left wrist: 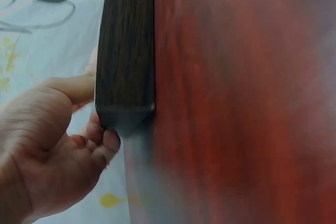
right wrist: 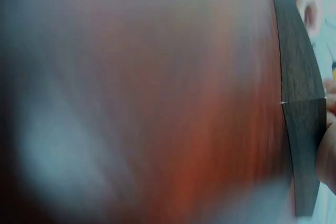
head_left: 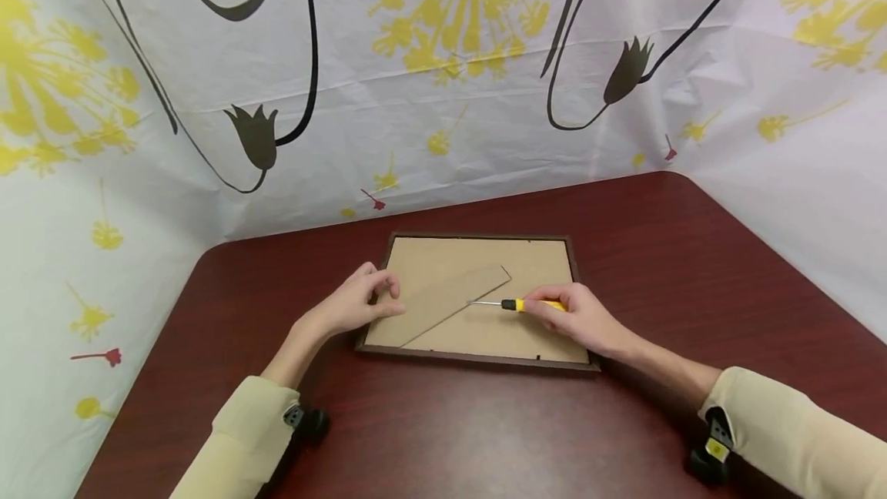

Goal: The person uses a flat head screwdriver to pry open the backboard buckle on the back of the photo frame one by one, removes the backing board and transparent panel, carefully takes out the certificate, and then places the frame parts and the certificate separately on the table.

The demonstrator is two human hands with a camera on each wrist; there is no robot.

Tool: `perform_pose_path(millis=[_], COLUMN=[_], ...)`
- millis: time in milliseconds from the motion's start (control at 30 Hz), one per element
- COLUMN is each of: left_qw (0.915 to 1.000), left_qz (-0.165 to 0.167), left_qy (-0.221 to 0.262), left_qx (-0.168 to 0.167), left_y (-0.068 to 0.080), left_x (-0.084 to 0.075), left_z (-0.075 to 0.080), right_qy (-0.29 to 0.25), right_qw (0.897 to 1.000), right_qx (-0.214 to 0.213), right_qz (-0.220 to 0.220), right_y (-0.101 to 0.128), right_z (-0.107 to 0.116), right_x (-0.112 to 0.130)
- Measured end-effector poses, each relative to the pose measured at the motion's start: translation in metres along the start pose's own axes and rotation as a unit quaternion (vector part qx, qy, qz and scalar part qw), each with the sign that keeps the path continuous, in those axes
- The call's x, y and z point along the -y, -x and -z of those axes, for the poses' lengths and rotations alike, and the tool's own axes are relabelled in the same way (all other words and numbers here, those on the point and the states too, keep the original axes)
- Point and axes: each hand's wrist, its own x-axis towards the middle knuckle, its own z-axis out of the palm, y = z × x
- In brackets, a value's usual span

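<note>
A dark wooden picture frame [head_left: 478, 359] lies face down on the red-brown table [head_left: 485, 422], its tan backing board [head_left: 537, 264] up. A cardboard easel stand [head_left: 450, 300] lies flat and slantwise across the board. My left hand [head_left: 383, 296] is at the frame's left edge. In the left wrist view its thumb lies over the frame [left wrist: 126, 51] and its curled fingers [left wrist: 100, 142] press the corner. My right hand [head_left: 549, 311] holds a yellow-handled screwdriver [head_left: 516, 304] low over the board, the metal tip pointing left at the stand's edge.
A white curtain [head_left: 443, 98] printed with yellow and black flowers closes in the table on the back and both sides. The right wrist view is blurred: only the frame's rail [right wrist: 302, 103] and the table [right wrist: 157, 103] show.
</note>
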Motion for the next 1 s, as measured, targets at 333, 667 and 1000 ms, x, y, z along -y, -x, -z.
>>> perform_pose_path(millis=[333,667,1000], left_qw=[0.9977,0.9937,0.9928], left_qz=[0.034,-0.021,0.037], left_qy=[-0.056,-0.110,-0.074], left_qx=[-0.019,0.004,0.088], left_y=[0.026,0.022,0.014], left_x=[-0.041,-0.048,-0.049], left_z=[-0.026,-0.023,-0.019], right_qy=[-0.017,0.158,0.235], right_qw=[1.000,0.986,0.964], right_qx=[0.021,-0.060,-0.121], right_qz=[0.007,-0.005,-0.021], right_y=[-0.023,-0.026,-0.035], right_z=[0.039,0.038,0.052], right_x=[-0.020,-0.012,-0.002])
